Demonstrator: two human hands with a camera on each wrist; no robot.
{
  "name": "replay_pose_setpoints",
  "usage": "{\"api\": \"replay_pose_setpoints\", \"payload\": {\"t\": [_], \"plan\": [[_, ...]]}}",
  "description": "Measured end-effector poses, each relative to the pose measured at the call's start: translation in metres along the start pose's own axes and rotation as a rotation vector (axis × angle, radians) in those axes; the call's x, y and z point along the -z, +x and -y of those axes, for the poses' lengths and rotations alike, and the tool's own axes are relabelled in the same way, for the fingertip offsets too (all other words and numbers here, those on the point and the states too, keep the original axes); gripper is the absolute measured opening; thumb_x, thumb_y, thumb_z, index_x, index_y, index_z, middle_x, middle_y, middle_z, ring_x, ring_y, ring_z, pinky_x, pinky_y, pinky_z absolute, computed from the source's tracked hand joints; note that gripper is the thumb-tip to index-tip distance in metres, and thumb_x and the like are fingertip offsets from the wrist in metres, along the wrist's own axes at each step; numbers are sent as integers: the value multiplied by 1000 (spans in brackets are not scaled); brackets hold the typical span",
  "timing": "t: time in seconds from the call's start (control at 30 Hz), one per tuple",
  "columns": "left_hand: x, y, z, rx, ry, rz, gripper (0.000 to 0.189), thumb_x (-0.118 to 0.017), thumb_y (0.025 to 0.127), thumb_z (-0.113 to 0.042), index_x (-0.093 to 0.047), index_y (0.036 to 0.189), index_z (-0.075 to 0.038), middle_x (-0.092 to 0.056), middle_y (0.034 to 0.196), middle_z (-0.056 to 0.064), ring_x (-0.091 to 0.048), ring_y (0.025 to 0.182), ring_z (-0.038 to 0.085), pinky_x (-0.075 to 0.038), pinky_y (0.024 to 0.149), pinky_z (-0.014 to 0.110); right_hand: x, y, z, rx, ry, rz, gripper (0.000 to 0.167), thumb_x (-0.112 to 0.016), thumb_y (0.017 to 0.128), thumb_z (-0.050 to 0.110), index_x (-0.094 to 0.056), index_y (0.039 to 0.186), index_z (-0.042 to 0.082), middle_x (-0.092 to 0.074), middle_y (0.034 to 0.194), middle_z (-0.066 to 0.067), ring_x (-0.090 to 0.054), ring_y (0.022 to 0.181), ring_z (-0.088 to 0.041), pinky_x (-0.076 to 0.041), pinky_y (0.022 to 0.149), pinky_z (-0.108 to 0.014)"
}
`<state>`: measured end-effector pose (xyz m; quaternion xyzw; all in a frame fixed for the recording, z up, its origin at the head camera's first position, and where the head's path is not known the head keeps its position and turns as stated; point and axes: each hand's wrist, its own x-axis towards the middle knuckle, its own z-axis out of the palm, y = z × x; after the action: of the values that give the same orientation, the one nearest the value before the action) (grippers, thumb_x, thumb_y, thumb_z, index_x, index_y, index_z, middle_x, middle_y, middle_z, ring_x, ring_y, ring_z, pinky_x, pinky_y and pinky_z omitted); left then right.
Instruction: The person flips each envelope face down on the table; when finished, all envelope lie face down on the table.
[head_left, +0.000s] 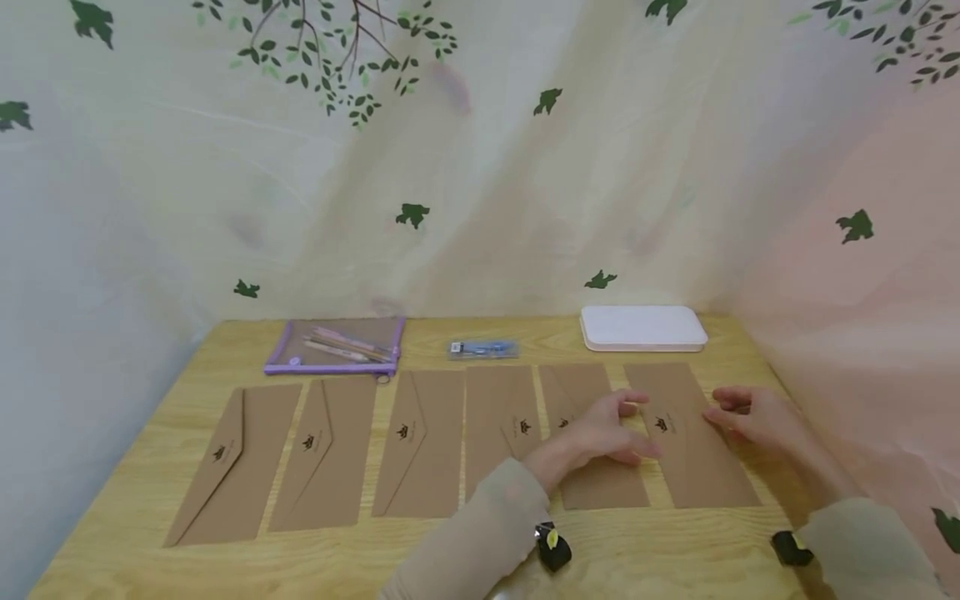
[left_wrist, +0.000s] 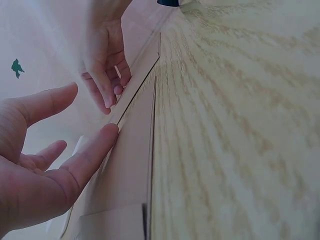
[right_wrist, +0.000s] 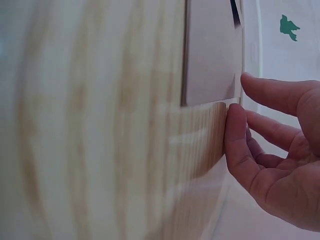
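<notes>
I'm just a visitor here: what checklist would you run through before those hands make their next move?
1. Six brown envelopes side by side in a row: ok.
2. All crown marks towards the same side: not ok; the fourth envelope from the left has its mark on the right.
3. Rightmost envelope between both hands: ok.
4. Left hand holding nothing: ok.
5. Right hand pressing on the rightmost envelope: cannot tell; it is at the right edge.
6. White case apart from the row: ok.
</notes>
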<state>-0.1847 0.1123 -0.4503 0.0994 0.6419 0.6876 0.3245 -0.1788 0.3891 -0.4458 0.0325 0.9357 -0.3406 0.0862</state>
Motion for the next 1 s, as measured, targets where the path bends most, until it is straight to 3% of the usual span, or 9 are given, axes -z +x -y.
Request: {"api": "replay_pose_setpoints", "payload": {"t": [0.23, 0.5, 0.73, 1.0], "plan": [[1, -2, -2, 0, 14, -3, 66, -79, 79, 10, -59, 137, -13, -55, 137, 8, -67, 78, 19, -61, 75, 36, 1, 3, 6, -13, 0, 17, 68, -76, 93, 33, -52, 128, -20, -67, 109, -27, -65, 85, -23, -59, 64, -26], [-4, -7, 0, 13, 11, -4, 64, -79, 79, 10, -61, 135, -16, -53, 140, 8, -68, 79, 20, -61, 75, 36, 1, -1, 8, 7, -44, 19, 63, -77, 93, 32, -57, 123, -20, -70, 103, -22, -64, 85, -22, -57, 63, -24], [-13, -10, 2, 1, 13, -84, 55, -80, 77, 9, -67, 126, -13, -58, 133, 4, -66, 75, 19, -60, 74, 33, 0, -1, 8, 54, 4, 32, 57, -76, 94, 25, -57, 121, -22, -71, 100, -19, -62, 77, -15, -56, 61, -26], [-13, -6, 1, 6, -100, -72, 53, -78, 79, 11, -67, 126, -10, -59, 128, 7, -68, 79, 22, -61, 80, 41, 2, -4, 8, 48, 6, 36, 55, -75, 94, 25, -58, 121, -20, -71, 99, -17, -62, 76, -14, -56, 61, -26]]}}
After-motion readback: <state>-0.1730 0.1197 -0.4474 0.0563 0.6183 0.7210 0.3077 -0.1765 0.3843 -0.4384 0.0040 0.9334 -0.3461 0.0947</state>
